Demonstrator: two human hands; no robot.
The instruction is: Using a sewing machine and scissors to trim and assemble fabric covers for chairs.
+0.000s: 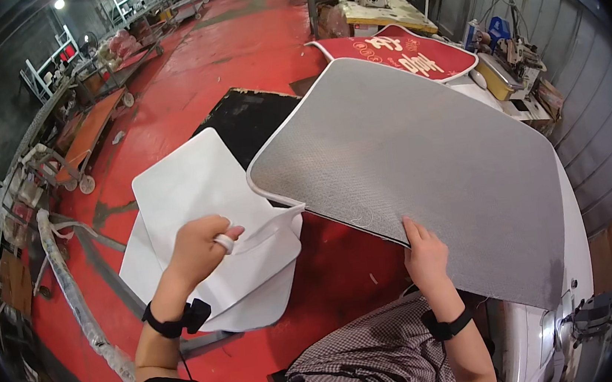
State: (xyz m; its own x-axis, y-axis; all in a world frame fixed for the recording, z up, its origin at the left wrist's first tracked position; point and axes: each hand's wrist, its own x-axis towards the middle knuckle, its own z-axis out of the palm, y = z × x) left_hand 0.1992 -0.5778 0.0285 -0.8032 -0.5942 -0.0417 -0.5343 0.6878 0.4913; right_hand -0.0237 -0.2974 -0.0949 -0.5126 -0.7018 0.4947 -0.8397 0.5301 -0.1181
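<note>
fingers of the left hand pinch white trim at the gray mat corner. right hand grips the mat's near edge at 5 o'clock. trimming step, i think; next needs a steady pull. white sheets lie at 9 o'clock.

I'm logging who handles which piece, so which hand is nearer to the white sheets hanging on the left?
Left. The left hand is right over the white sheets, pinching a white strip beside them. The right hand is apart from them, gripping the near edge of the grey mat.
</note>
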